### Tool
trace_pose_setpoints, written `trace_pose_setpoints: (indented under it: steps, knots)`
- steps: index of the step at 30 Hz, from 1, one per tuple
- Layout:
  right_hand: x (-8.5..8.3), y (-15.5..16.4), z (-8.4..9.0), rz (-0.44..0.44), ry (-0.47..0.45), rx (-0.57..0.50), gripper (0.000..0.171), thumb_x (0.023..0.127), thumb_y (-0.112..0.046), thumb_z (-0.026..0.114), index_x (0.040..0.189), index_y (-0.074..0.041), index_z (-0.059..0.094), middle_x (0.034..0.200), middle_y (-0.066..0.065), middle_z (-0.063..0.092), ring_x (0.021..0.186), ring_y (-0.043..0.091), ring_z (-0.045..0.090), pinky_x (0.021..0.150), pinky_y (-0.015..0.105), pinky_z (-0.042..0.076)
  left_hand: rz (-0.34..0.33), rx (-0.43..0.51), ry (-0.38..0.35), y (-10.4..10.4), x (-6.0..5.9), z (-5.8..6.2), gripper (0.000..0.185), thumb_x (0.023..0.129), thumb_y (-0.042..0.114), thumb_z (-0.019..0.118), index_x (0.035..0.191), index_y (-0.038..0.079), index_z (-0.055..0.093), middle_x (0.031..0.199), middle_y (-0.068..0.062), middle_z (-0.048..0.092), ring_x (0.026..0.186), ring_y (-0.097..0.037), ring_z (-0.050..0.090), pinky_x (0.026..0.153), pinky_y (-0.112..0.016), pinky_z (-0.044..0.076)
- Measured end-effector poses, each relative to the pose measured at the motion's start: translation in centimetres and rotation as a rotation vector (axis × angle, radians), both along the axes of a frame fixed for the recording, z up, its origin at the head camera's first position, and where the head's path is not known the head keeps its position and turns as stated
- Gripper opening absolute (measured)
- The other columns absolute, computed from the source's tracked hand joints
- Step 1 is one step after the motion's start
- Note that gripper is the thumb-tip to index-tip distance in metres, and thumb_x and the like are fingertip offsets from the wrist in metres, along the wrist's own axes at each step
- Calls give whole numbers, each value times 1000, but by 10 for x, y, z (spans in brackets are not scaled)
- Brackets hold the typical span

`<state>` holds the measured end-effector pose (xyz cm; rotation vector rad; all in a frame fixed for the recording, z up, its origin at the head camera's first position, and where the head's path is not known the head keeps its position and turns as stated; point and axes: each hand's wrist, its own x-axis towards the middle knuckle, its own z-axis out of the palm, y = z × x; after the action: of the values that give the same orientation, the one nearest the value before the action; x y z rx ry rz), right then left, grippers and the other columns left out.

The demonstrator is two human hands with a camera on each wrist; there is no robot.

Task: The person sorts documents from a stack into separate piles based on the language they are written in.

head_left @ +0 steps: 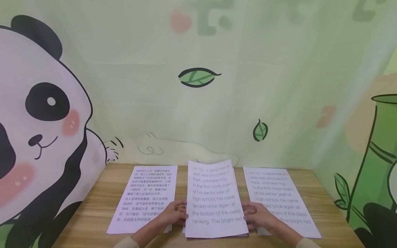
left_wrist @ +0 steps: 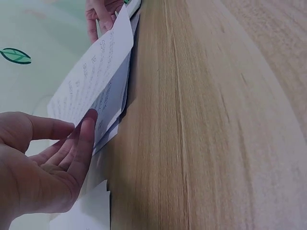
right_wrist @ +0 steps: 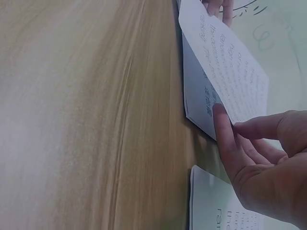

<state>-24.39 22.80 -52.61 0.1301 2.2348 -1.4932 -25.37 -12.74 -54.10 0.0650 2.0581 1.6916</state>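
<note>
Middle sheet [head_left: 214,199]: a printed page in English, lying at the centre of the wooden table [head_left: 99,199] near its front edge, on top of a small stack; its far end lifted and curled off the surface.
Left hand [head_left: 173,215]: at the middle sheet's left edge near the front, thumb and fingers pinched on the paper's margin; the left wrist view showed the fingertips [left_wrist: 88,117] pressed to the edge of the raised page.
Right hand [head_left: 257,215]: at the sheet's right edge, opposite the left hand, fingers closed on that margin; the right wrist view showed a fingertip [right_wrist: 219,112] against the sheet's edge.
Left sheet [head_left: 147,196]: Chinese print, flat toward the table's left edge.
Right sheet [head_left: 279,199]: English print, flat toward the right edge, partly under the right hand.
Backdrop [head_left: 46,113]: a panda and bamboo mural behind the table's far edge.
</note>
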Motion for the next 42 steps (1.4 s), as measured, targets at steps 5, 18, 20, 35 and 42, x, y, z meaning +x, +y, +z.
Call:
trace_pose_setpoints:
  steps: [5,18,20,35,42]
  knots:
    - [-1,7,0,-55,-3,33,59,90,0,66,146,3,48,107,11,74,94,23,73,79,40,64,-35,35,15,3,1,2,58,88,-2,65,143,-8,46,102,-12,75,80,-16,72,77,-35,63]
    - [6,41,-2,-130,55,24,59,89,1,65,145,4,48,111,14,74,93,23,73,78,41,63,-61,77,50,40,-3,0,57,89,-4,65,143,-4,47,92,-7,71,72,-14,70,74,-33,64]
    - [5,46,-1,-165,44,50,57,90,0,65,145,2,50,111,13,74,93,22,73,78,40,63,-62,66,54,48,-5,2,58,89,-3,66,144,-4,47,93,-7,72,71,-14,70,73,-33,63]
    - [3,120,0,-213,66,20,60,94,-2,64,148,7,41,116,16,71,93,17,68,77,35,61,-86,84,44,120,-22,7,52,90,1,67,140,6,55,97,-9,72,77,-16,72,73,-32,63]
    - [6,157,-1,-173,38,36,62,98,-4,59,153,7,33,134,34,55,110,23,63,88,41,59,-85,99,51,155,-26,1,54,88,0,67,140,8,57,97,-9,73,77,-16,72,72,-32,63]
